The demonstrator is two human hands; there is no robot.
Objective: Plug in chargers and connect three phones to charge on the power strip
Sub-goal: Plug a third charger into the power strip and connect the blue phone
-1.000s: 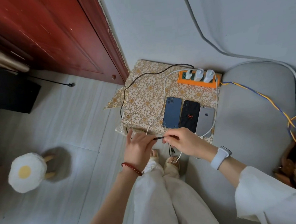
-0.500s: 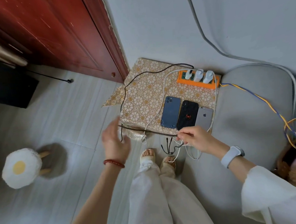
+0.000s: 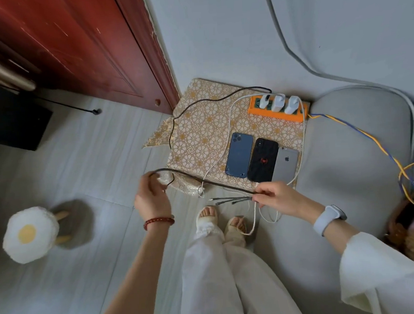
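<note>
I see the orange power strip (image 3: 278,108) lying at the back edge of a small table covered with a flowered cloth (image 3: 199,130), and I place everything else from that strip. Three white chargers (image 3: 278,102) stand plugged into it side by side. In front of the strip, toward me, three phones lie face down in a row, touching: a blue phone (image 3: 239,155), a black phone (image 3: 262,159) and a grey phone (image 3: 286,164). A black cable (image 3: 198,106) runs from the strip's far-left charger across the cloth and off the table's front edge.

My left hand (image 3: 151,199), well in front of the strip and to its left, has its fingers curled round a loop of that black cable. My right hand (image 3: 280,198), straight in front of the strip past the phones, pinches the same cable near its end, where three short plug ends (image 3: 228,200) fan out to the left. White cables (image 3: 231,121) from the other chargers hang down below the right hand; I cannot tell whether it also grips them. None of the phones has a cable in it.
</note>
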